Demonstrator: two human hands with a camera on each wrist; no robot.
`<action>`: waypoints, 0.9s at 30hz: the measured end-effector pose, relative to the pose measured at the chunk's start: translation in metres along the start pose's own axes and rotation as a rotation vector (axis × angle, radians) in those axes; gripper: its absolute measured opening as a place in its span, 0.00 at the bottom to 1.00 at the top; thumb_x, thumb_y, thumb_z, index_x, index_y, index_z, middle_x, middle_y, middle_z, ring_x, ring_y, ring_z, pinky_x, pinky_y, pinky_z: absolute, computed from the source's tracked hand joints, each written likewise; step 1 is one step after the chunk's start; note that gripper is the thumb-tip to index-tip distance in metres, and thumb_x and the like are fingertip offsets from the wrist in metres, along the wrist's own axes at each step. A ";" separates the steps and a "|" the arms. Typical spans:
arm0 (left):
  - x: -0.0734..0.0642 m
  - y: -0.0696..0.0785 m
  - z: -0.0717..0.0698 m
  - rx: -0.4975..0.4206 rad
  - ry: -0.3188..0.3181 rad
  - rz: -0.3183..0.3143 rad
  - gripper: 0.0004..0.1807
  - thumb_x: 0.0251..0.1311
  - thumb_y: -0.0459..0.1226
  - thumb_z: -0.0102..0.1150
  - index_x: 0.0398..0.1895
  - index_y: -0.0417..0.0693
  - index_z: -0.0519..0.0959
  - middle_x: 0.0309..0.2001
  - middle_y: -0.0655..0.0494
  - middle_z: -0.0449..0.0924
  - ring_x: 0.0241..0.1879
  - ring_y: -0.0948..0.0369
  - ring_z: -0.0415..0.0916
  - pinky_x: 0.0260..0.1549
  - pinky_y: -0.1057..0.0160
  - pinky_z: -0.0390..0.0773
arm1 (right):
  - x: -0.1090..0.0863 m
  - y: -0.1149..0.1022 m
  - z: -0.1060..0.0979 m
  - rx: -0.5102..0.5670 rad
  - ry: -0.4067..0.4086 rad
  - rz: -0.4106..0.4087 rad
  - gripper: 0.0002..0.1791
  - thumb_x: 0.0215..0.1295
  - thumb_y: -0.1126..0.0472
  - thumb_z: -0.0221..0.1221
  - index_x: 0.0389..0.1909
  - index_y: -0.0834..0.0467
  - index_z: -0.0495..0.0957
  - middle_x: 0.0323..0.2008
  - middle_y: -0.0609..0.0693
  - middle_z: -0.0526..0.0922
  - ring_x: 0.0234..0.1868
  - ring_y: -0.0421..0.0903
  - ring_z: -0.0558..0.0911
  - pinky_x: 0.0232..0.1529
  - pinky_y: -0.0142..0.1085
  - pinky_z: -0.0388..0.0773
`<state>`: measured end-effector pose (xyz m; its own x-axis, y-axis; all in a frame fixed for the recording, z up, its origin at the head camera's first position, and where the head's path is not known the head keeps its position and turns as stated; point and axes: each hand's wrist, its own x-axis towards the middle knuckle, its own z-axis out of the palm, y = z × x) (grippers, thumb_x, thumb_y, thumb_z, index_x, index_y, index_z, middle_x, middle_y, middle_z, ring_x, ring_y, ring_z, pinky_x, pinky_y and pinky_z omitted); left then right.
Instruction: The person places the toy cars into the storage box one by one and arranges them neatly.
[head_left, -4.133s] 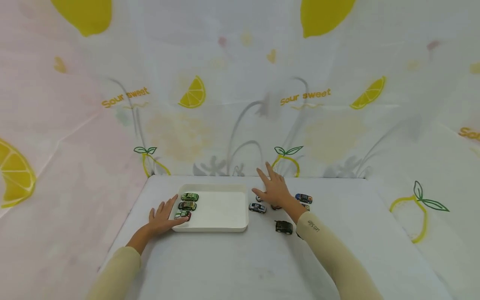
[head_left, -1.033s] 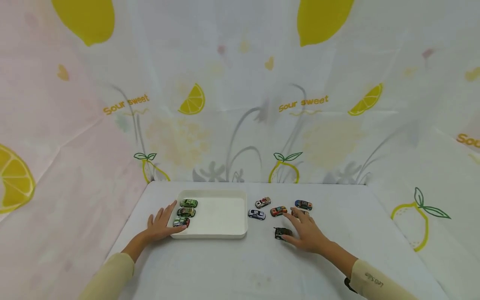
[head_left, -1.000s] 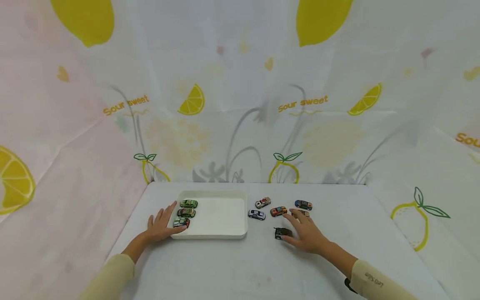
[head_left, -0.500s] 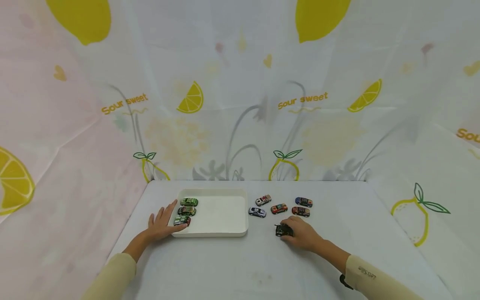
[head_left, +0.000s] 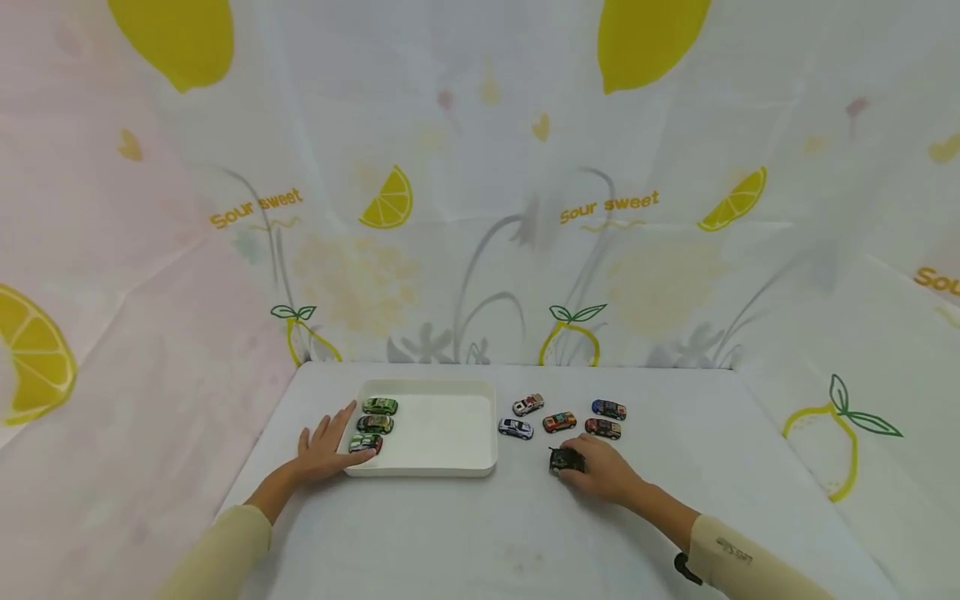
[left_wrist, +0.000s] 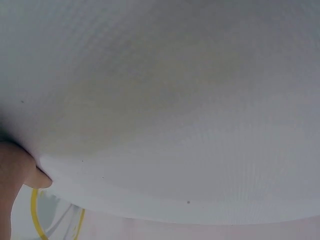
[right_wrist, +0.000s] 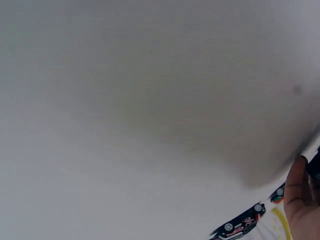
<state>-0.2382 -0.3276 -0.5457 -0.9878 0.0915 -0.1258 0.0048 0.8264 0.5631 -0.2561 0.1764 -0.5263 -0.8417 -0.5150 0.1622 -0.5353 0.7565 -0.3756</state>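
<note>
A person's right hand [head_left: 603, 471] grips a black toy car [head_left: 564, 460] at the near right of a white table [head_left: 450, 533], fingers curled over its far side and thumb on its near side, the car's left end poking out of the hold. Whether its wheels bear on the cloth is hard to tell. To the left, the left hand [head_left: 322, 450] lies with its fingers straight along the left edge of a white tray [head_left: 442, 425], gripping nothing, its thumb by the nearest of three cars inside, a green-and-white car [head_left: 365, 443] (touching or merely over it, the view does not settle).

Handling the black car well appears to call for an even pinch across its body, light on whatever thin piece juts from its left end, and a level lift before any sideways travel. A red-and-black car [head_left: 603, 428] sits just beyond the knuckles, an orange-and-red car [head_left: 559, 422] just beyond the black one; a low sweep to the far side could knock either. To the left, the tray's near wall [head_left: 420, 472] asks for similar clearance. The flat left hand seems well placed to steady the tray, provided its thumb stays off the parked car.
</note>
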 end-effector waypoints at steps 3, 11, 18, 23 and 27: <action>0.000 0.000 0.002 0.005 -0.008 -0.004 0.61 0.53 0.68 0.59 0.80 0.57 0.36 0.78 0.35 0.40 0.75 0.32 0.31 0.64 0.27 0.24 | 0.006 -0.005 -0.001 0.027 0.056 -0.011 0.20 0.58 0.52 0.70 0.49 0.56 0.82 0.42 0.47 0.83 0.43 0.44 0.82 0.45 0.42 0.80; 0.000 0.002 0.001 0.016 0.013 0.007 0.59 0.55 0.67 0.58 0.80 0.55 0.39 0.77 0.34 0.42 0.74 0.30 0.34 0.64 0.25 0.27 | 0.030 -0.032 -0.001 0.118 0.155 0.007 0.21 0.56 0.55 0.72 0.51 0.55 0.82 0.44 0.49 0.80 0.43 0.42 0.79 0.42 0.38 0.80; -0.002 0.000 0.000 0.033 0.024 0.000 0.59 0.55 0.67 0.57 0.80 0.55 0.39 0.77 0.33 0.43 0.75 0.32 0.35 0.64 0.26 0.29 | 0.052 -0.065 0.011 0.222 0.235 -0.007 0.21 0.56 0.55 0.71 0.51 0.57 0.83 0.42 0.49 0.81 0.38 0.40 0.77 0.33 0.29 0.76; 0.000 0.001 0.002 0.042 0.016 -0.031 0.59 0.54 0.66 0.58 0.80 0.51 0.41 0.77 0.34 0.44 0.75 0.33 0.35 0.65 0.26 0.29 | 0.063 -0.085 0.018 0.188 0.253 -0.047 0.21 0.56 0.52 0.71 0.50 0.55 0.84 0.40 0.49 0.81 0.40 0.41 0.77 0.37 0.32 0.75; 0.001 0.002 0.004 0.055 0.021 -0.038 0.59 0.55 0.66 0.58 0.80 0.51 0.41 0.78 0.35 0.44 0.76 0.34 0.35 0.65 0.27 0.29 | 0.075 -0.095 0.021 0.183 0.186 -0.050 0.22 0.57 0.50 0.70 0.51 0.54 0.84 0.39 0.49 0.81 0.35 0.39 0.73 0.33 0.29 0.71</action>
<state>-0.2381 -0.3235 -0.5481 -0.9905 0.0484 -0.1288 -0.0247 0.8584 0.5124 -0.2670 0.0576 -0.4982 -0.8219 -0.4545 0.3434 -0.5694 0.6378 -0.5186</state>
